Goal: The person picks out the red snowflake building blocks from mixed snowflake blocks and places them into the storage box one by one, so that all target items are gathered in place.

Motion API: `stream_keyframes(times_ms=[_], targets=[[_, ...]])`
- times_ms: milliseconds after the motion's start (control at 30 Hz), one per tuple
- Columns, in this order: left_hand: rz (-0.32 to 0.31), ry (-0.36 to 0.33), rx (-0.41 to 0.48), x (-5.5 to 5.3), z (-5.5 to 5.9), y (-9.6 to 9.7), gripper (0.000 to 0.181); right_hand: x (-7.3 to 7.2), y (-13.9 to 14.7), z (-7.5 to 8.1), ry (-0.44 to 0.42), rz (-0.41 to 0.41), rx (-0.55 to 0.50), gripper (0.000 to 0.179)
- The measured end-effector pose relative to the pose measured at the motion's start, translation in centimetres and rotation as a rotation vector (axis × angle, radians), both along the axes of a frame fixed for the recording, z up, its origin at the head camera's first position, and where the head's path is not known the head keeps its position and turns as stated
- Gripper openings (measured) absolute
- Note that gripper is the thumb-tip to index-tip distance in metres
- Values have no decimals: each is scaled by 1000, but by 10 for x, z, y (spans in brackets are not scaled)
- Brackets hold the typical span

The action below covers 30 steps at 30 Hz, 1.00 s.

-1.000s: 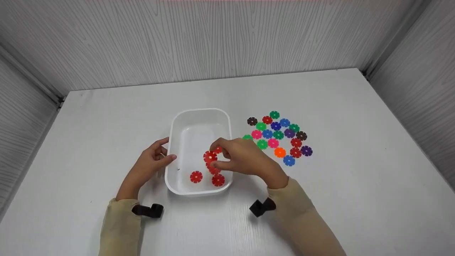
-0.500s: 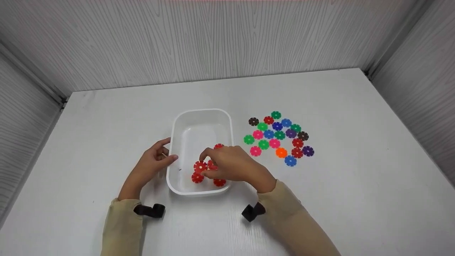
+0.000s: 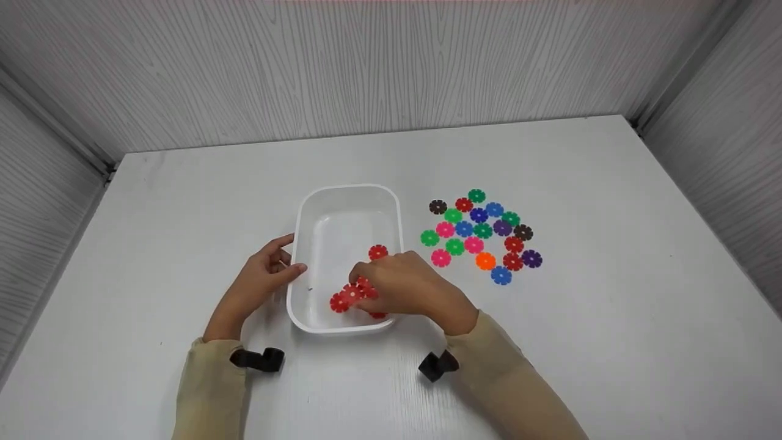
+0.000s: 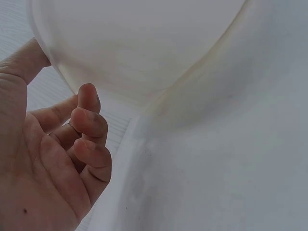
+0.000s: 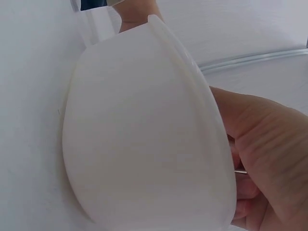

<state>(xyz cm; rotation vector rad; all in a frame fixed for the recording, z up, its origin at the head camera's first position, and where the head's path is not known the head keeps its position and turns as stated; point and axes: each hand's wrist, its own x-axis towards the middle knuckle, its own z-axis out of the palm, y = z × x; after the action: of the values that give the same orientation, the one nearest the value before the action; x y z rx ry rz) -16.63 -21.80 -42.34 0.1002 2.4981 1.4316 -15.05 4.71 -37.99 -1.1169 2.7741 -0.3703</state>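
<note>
I have the left hand [image 3: 261, 272], half-curled, pinching a white tray [image 3: 345, 235] just left of the worktop's [image 3: 183, 208] centre; the right hand [image 3: 408, 283], nearly closed, pinches a red disc [image 3: 350, 295] inside (coloured discs [image 3: 482, 230] lie toward the right edge).

Back wall [image 3: 391, 67]: pale grey, darker wavy wood-grain lines. Left wall [image 3: 36, 177] and right wall [image 3: 727, 159]: similar grey, running back to meet it; grey strips [image 3: 687, 70] along the corners. Table [image 3: 611, 244]: white, broad, a few small specks. Light diffuse, shadows soft.
</note>
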Motion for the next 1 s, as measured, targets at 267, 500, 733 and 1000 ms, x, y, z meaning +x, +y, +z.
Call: stream_keyframes(times_ms=[267, 500, 733, 1000], targets=[[1, 0, -6, -1, 1, 1, 69, 0, 1, 0, -27, -1, -11, 45], [3, -12, -9, -1, 1, 3, 68, -1, 8, 2, -139, -31, -97, 45], [0, -6, -4, -1, 0, 3, 68, -8, 28, 8, -185, -70, -200, 39], [-3, 3, 8, -1, -2, 0, 69, -23, 74, 11, -229, -209, -401, 42]])
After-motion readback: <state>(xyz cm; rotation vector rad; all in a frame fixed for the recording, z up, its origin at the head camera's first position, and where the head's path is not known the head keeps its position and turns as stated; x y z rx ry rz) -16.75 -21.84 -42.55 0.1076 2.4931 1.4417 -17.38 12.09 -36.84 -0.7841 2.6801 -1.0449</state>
